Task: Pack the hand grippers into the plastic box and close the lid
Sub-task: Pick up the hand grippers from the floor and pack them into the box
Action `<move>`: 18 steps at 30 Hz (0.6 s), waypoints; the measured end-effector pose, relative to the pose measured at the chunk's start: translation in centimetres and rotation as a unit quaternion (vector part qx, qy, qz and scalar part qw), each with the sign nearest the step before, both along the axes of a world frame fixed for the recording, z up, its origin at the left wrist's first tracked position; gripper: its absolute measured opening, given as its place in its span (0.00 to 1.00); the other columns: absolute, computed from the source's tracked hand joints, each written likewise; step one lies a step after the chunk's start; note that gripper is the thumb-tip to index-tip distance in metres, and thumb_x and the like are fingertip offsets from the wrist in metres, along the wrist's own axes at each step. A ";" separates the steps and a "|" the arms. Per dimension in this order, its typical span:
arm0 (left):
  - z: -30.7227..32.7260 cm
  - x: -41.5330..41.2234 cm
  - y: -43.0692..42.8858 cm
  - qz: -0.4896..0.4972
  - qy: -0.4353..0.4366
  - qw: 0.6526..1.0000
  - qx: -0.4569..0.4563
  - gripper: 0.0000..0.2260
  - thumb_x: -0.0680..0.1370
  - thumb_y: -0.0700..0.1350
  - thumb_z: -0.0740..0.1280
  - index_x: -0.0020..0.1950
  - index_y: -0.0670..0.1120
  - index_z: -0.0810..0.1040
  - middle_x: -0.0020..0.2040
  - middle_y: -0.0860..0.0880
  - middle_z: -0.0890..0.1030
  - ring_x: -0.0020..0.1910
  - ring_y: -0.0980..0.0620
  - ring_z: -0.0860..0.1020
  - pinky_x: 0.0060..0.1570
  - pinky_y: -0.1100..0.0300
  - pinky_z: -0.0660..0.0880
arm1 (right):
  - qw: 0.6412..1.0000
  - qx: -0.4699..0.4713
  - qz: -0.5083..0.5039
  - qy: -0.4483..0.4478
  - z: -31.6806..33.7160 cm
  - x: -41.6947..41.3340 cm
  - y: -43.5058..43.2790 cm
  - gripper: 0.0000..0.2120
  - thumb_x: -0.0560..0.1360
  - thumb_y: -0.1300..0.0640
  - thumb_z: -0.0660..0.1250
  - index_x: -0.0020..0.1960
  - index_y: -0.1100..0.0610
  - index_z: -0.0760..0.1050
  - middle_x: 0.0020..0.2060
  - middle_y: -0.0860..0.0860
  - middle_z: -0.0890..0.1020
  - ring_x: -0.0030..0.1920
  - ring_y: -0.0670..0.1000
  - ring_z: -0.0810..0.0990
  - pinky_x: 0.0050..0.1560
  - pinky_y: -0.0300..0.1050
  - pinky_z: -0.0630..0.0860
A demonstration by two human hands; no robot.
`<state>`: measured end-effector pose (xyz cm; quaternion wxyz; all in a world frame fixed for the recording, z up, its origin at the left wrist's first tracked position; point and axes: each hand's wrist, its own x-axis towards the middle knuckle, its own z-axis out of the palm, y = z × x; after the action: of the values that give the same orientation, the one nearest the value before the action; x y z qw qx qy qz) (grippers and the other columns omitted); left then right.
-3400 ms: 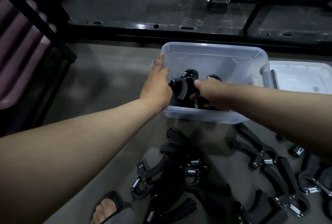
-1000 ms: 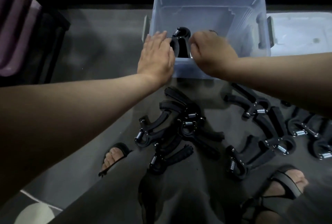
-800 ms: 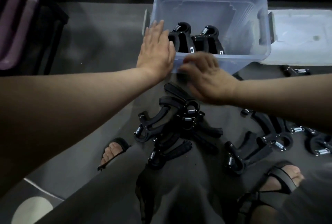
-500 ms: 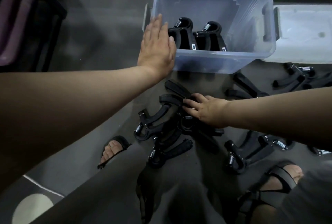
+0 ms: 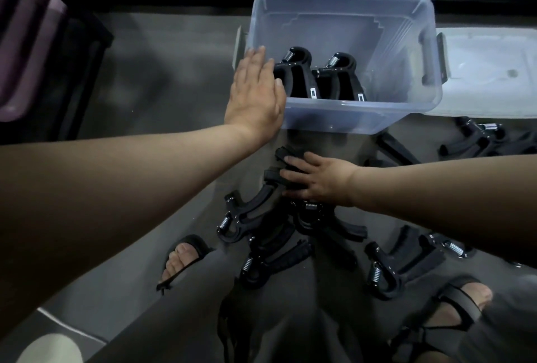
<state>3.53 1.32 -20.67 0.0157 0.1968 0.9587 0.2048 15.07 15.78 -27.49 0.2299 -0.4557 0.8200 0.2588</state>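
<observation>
Right hand (image 5: 321, 181) has dropped to the grey floor (image 5: 162, 95) — fingers curling over a gripper (image 5: 279, 176); left hand (image 5: 255, 98) flat on the box (image 5: 406, 42).

Single view only: head-worn wide-angle camera, looking forward and steeply down from above the person's own knees. Both forearms enter from the bottom and side edges; left hand (image 5: 255, 98) and right hand (image 5: 319, 178) sit mid-frame, close to the lens. Plastic box (image 5: 406, 106) lies just beyond them, in the upper half. Floor (image 5: 174, 71) fills most of the field (straight lines bow near the edges). No second view, so no shared region.
</observation>
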 end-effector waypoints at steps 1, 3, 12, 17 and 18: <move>0.0 0.0 0.0 -0.001 0.001 1.000 -0.001 0.23 0.83 0.49 0.49 0.77 0.42 0.60 0.80 0.46 0.53 0.79 0.49 0.47 0.77 0.54 0.44 | 1.000 0.018 -0.008 0.013 -0.1 0.0 0.2 0.29 0.82 0.50 0.53 0.79 0.45 0.45 0.78 0.60 0.46 0.76 0.68 0.49 0.72 0.61 0.53; 0.0 0.0 0.0 -0.005 0.006 1.000 -0.005 0.23 0.83 0.49 0.49 0.77 0.42 0.60 0.80 0.45 0.53 0.79 0.49 0.47 0.77 0.54 0.44 | 0.999 0.027 0.014 0.031 0.0 -0.3 0.7 0.29 0.81 0.49 0.57 0.79 0.46 0.50 0.75 0.60 0.59 0.71 0.69 0.62 0.69 0.61 0.59; -0.3 -0.1 -0.1 -0.008 0.023 1.000 -0.004 0.23 0.83 0.48 0.50 0.76 0.41 0.62 0.79 0.45 0.57 0.79 0.48 0.49 0.77 0.54 0.44 | 0.996 -0.076 0.039 -0.007 0.3 -1.1 3.6 0.39 0.72 0.53 0.65 0.78 0.58 0.52 0.68 0.58 0.69 0.65 0.60 0.70 0.64 0.53 0.66; -0.4 -0.1 0.0 -0.004 0.020 1.000 -0.002 0.22 0.83 0.49 0.50 0.76 0.42 0.63 0.79 0.45 0.57 0.79 0.48 0.49 0.77 0.54 0.45 | 1.000 -0.002 -0.025 0.013 -0.4 -0.9 4.0 0.30 0.78 0.56 0.60 0.78 0.50 0.53 0.77 0.63 0.47 0.78 0.63 0.43 0.76 0.59 0.49; -0.3 -0.1 0.0 -0.004 0.021 1.000 -0.002 0.22 0.83 0.49 0.50 0.76 0.42 0.63 0.79 0.45 0.57 0.79 0.48 0.49 0.77 0.54 0.45 | 1.000 -0.011 -0.016 0.017 -0.3 -1.0 3.6 0.26 0.78 0.56 0.60 0.75 0.51 0.59 0.78 0.62 0.48 0.78 0.62 0.43 0.76 0.59 0.49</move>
<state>3.43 1.29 -21.02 -0.0029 0.2050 0.9583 0.1989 14.03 19.39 -27.82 0.2148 -0.4406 0.8340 0.2534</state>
